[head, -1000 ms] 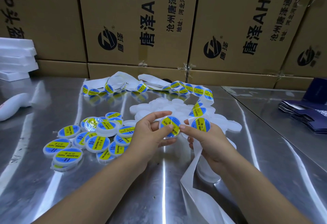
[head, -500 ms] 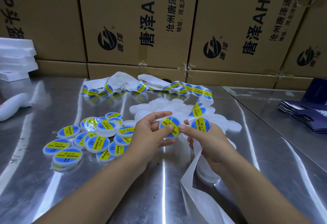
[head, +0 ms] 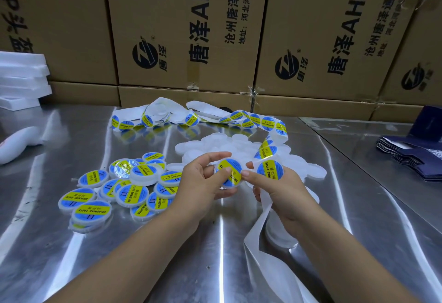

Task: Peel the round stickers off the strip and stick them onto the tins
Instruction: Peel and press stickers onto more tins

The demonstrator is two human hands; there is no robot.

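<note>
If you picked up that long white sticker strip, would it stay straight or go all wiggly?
Probably wiggly: the sticker strip droops in folds below the right hand and loops across the table. It looks thin, so likely very light.

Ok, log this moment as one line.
step: pressing sticker on | left hand: holds tin | right hand: fingertip on tin, holds strip | labelled pile: left

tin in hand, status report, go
Left hand holds the tin, sticker on. Right hand presses its edge, also grips the strip. Nothing in the way.
</note>
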